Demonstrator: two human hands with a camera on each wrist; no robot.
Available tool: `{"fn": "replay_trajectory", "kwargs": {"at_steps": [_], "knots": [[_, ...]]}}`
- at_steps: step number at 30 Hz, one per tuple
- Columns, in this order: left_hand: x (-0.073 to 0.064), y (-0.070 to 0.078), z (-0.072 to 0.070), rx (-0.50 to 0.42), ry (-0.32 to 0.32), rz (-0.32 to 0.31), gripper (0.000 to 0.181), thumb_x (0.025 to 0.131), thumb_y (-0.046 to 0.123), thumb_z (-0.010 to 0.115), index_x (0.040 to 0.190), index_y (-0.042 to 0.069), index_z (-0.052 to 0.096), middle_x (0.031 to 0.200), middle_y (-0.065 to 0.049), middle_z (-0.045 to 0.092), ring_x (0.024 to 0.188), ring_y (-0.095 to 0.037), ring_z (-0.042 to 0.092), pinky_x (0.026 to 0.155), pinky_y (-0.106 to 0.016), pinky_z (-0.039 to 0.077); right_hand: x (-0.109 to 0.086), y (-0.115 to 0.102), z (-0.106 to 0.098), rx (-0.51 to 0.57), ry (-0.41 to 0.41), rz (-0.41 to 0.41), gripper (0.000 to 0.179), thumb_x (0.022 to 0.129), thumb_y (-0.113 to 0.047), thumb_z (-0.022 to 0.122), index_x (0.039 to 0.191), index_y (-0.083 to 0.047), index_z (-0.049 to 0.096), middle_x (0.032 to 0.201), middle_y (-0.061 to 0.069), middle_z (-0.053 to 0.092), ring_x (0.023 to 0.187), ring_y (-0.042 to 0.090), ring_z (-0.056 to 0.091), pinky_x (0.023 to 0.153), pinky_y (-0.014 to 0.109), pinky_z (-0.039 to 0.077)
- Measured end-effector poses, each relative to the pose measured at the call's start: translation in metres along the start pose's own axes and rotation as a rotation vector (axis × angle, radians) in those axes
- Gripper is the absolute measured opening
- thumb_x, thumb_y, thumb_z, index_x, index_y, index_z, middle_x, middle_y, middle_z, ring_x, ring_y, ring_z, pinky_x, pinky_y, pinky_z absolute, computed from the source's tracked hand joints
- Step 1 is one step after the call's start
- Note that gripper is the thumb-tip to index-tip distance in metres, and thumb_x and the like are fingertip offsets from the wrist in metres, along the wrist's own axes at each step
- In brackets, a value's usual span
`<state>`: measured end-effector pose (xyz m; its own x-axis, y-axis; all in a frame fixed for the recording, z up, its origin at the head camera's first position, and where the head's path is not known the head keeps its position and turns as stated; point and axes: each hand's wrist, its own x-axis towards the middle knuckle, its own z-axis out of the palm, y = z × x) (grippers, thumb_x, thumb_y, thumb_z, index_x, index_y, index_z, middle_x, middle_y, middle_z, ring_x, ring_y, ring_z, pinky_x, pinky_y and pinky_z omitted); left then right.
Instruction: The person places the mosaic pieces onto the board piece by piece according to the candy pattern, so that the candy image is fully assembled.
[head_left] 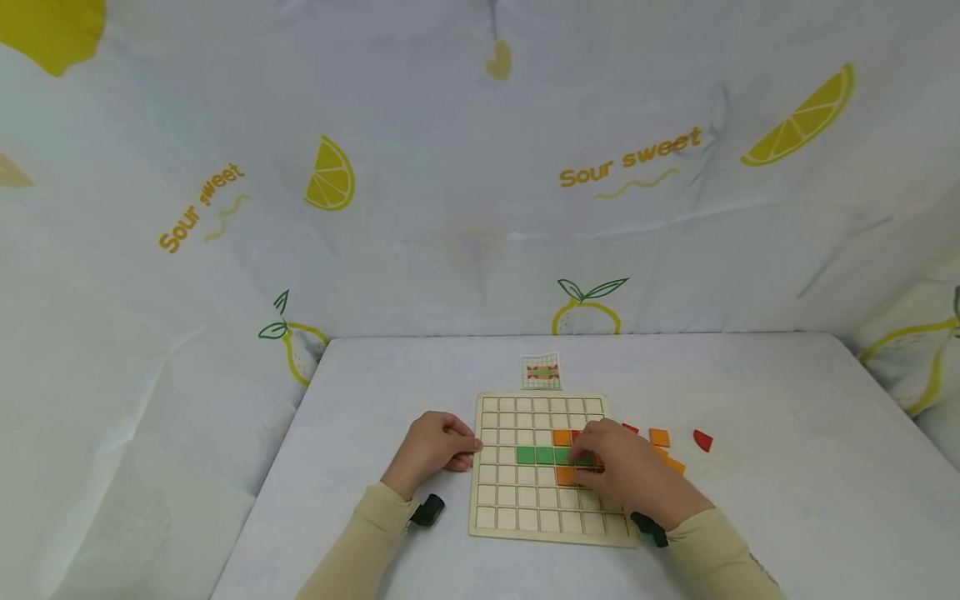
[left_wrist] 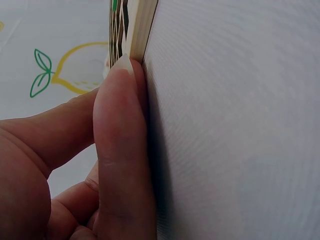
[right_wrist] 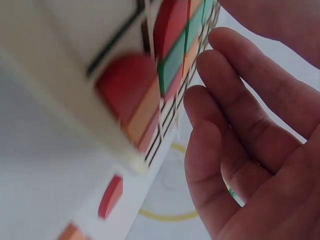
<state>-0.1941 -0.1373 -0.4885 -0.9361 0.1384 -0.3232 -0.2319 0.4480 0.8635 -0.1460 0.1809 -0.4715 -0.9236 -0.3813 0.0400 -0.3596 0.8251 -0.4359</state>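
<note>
A pale wooden grid board [head_left: 507, 518] lies flat on the table. My left hand [head_left: 438, 446] is at its left edge, and in the left wrist view the thumb [left_wrist: 121, 115] and a finger pinch that edge. Green tiles [head_left: 527, 455] form a row across the middle squares. One orange tile [head_left: 562, 437] sits above this row and another orange tile [head_left: 566, 476] below it. My right hand [head_left: 637, 467] is over the board's right half, thumb apart from the loosely bent fingers. It hides several squares. Red rounded tiles [right_wrist: 127, 82] show in squares beside it.
Behind the board lies a small pattern card [head_left: 541, 372]. Right of the board are a loose orange tile [head_left: 659, 437], a red quarter-round tile [head_left: 702, 440] and other pieces partly behind the right hand. A lemon-print cloth [head_left: 465, 275] hangs at the back.
</note>
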Motion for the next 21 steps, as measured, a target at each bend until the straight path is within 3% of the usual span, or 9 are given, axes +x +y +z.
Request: {"fn": "replay_trajectory", "kwargs": {"at_steps": [2,8,13,21], "knots": [[-0.001,0.0,0.0,-0.004,0.0,-0.008,0.019,0.09,0.015,0.088,0.1,0.004,0.076,0.079,-0.007,0.077,0.063,-0.011,0.073,0.061,-0.025,0.065,0.0,0.009,-0.009,-0.001,0.003,0.04,0.013,0.089,-0.028,0.09,0.098,-0.027,0.08,0.102,-0.013,0.068,0.1,0.01,0.061,0.088,0.034,0.061],[-0.001,-0.002,0.002,-0.015,-0.007,0.0,0.019,0.09,0.015,0.089,0.099,0.004,0.075,0.079,-0.007,0.077,0.063,-0.01,0.073,0.062,-0.026,0.065,-0.008,0.053,-0.039,0.047,0.015,0.145,0.015,0.094,-0.02,0.084,0.109,-0.019,0.081,0.106,-0.006,0.073,0.1,0.02,0.065,0.089,0.046,0.062],[-0.001,-0.003,0.001,-0.009,-0.004,0.0,0.02,0.09,0.015,0.089,0.1,0.004,0.075,0.08,-0.008,0.077,0.063,-0.011,0.073,0.062,-0.026,0.065,-0.016,0.087,-0.048,0.079,0.01,0.199,0.026,0.094,-0.017,0.084,0.119,-0.012,0.079,0.113,0.001,0.076,0.108,0.028,0.069,0.096,0.056,0.063],[0.001,-0.003,0.0,-0.01,-0.009,0.0,0.021,0.09,0.016,0.089,0.101,0.004,0.075,0.081,-0.008,0.077,0.064,-0.011,0.074,0.062,-0.025,0.065,-0.02,0.107,-0.054,0.084,-0.03,0.249,0.032,0.091,-0.016,0.086,0.121,-0.009,0.078,0.116,0.006,0.075,0.105,0.027,0.067,0.089,0.049,0.064]]}}
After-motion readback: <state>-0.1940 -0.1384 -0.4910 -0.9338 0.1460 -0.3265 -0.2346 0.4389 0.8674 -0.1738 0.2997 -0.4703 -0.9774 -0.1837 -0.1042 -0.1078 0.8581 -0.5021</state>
